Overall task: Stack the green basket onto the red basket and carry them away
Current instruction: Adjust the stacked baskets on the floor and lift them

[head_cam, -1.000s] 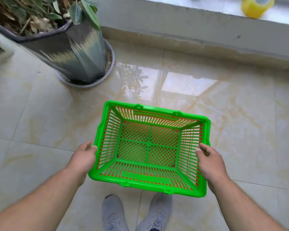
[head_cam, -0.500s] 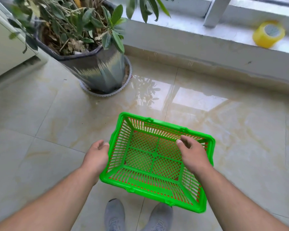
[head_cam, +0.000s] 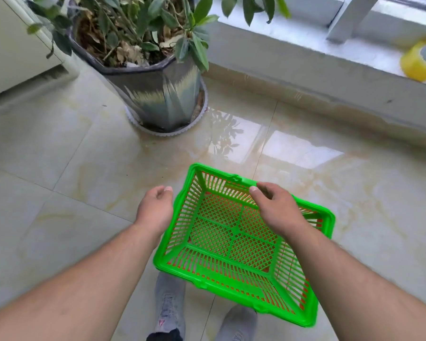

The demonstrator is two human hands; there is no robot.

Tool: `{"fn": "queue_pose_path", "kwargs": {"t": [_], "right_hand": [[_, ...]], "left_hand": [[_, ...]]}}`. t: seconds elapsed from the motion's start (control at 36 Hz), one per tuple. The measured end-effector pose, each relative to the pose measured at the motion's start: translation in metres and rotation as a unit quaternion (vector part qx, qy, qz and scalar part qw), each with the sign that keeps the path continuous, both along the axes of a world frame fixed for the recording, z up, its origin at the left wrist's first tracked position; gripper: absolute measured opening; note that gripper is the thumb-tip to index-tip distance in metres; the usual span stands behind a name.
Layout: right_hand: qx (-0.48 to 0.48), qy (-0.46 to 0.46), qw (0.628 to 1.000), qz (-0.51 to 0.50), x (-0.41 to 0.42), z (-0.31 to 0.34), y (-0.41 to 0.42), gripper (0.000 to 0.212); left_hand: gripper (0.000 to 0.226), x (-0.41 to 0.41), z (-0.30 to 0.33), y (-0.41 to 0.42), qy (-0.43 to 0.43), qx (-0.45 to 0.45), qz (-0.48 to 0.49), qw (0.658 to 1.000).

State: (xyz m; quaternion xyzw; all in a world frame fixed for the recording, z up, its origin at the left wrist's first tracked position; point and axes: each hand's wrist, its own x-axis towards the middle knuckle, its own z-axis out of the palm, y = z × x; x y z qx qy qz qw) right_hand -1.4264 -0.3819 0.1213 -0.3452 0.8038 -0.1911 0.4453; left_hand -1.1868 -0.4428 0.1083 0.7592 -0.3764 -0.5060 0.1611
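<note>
No brand, label or writing readable anywhere; the yellow tape roll (head_cam: 421,60) on the window ledge (head_cam: 305,43) shows no print.

Green basket (head_cam: 234,242) sits nested inside the red basket (head_cam: 319,221), which shows only as orange-red through the slats and at the right rim. The stack is held off the tiled floor (head_cam: 59,193), above your grey shoes (head_cam: 170,308), and tilted with its near right corner lowest.

Your right hand (head_cam: 276,207) lies across the far rim, fingers curled over the edge; it appears to hold the green basket there, thumb pointing left. Your left hand (head_cam: 155,210) sits just beside the left wall, fingers loosely curled and half closed. Whether it touches the rim, you cannot tell from this angle.

Against half a second ago: your right hand has slid further along the far rim toward the middle, and your left hand has drawn slightly away from the left side. A second ago both hands gripped the short sides and the stack sat level. The view has also lifted, so more of the potted plant (head_cam: 145,70) and the ledge is in sight.
</note>
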Motion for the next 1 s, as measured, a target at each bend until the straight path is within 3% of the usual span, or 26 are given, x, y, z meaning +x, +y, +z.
{"fn": "queue_pose_path", "kwargs": {"t": [0.61,0.78,1.0], "right_hand": [[0.022,0.027,0.997,0.075,0.035,-0.065,-0.094,0.055],[0.040,0.041,0.991,0.117,0.041,-0.083,-0.111,0.059],[0.071,0.063,0.978,0.188,0.046,-0.103,-0.133,0.062]], "left_hand": [[0.036,-0.010,-0.078,-0.054,0.034,0.068,-0.017,0.997],[0.065,-0.015,-0.105,-0.065,0.058,0.081,-0.015,0.995],[0.063,-0.027,-0.114,-0.077,0.069,0.102,-0.046,0.991]]}}
